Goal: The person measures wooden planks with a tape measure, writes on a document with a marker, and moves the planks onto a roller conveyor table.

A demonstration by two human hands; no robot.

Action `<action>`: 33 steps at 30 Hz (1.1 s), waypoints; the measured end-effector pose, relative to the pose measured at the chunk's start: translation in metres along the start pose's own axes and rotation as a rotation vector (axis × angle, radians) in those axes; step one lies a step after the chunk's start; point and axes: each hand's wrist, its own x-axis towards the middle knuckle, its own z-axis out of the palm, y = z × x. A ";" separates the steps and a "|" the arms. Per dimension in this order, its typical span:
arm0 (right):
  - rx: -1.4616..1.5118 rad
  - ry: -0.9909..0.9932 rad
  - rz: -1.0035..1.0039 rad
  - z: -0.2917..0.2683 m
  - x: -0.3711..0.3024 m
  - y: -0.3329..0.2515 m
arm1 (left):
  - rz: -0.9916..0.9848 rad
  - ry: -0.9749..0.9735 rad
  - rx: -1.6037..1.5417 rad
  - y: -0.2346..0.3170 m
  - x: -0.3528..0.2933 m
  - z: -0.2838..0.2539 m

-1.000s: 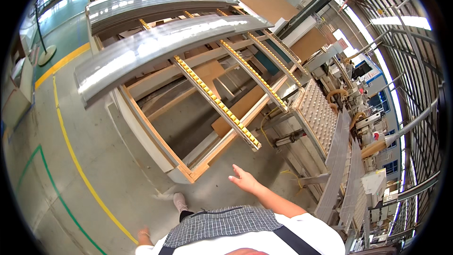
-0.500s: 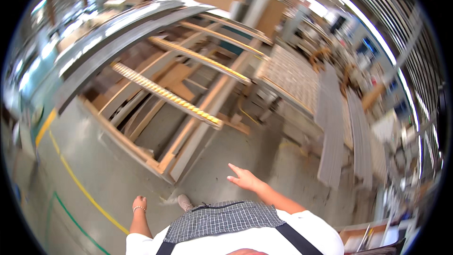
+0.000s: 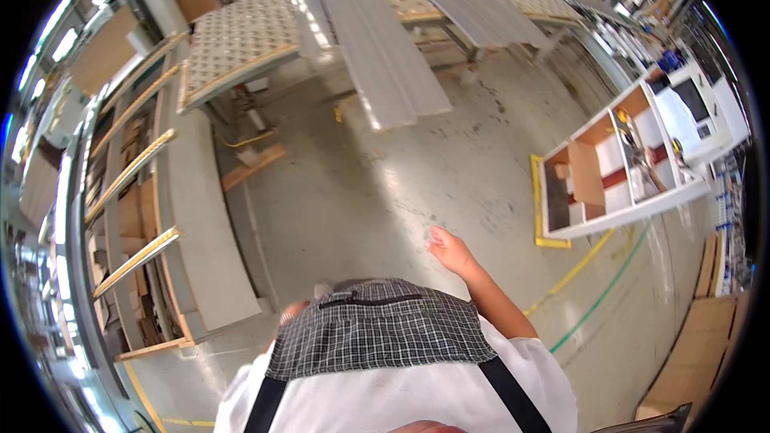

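My right hand [image 3: 451,252] is held out in front of my body over the grey floor. Nothing shows in it, and its loosely bent fingers and thumb stand a little apart. My left hand [image 3: 294,309] shows only in part beside the checked cloth pouch [image 3: 381,325] at my front; its fingers are hidden and blurred. Neither hand visibly touches any other thing. Off to the left stands a low wooden frame [image 3: 164,273] crossed by roller rails [image 3: 138,261]. Ahead, long grey panels [image 3: 393,64] lie across a table with a studded top [image 3: 241,28].
The panel ends overhang the table edge towards me. At the right, a white shelf unit [image 3: 642,210] with compartments stands by a yellow floor border [image 3: 553,242]. Brown boards [image 3: 690,353] lie at the lower right. A wooden piece [image 3: 255,167] rests on the floor near the frame.
My view has swung to the right: the wooden frame now sits at the left edge and the white shelf unit has appeared. My right hand's fingers are more bent; my left hand is partly hidden.
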 end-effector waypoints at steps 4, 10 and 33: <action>0.168 0.120 0.069 -0.051 -0.013 0.037 | 0.446 0.295 0.683 0.115 0.076 -0.044; 0.138 0.229 0.102 -0.102 0.009 0.044 | 0.629 0.408 0.391 0.348 0.071 -0.059; 0.280 0.508 0.452 -0.342 0.087 0.212 | 0.636 0.667 0.847 0.668 0.293 -0.066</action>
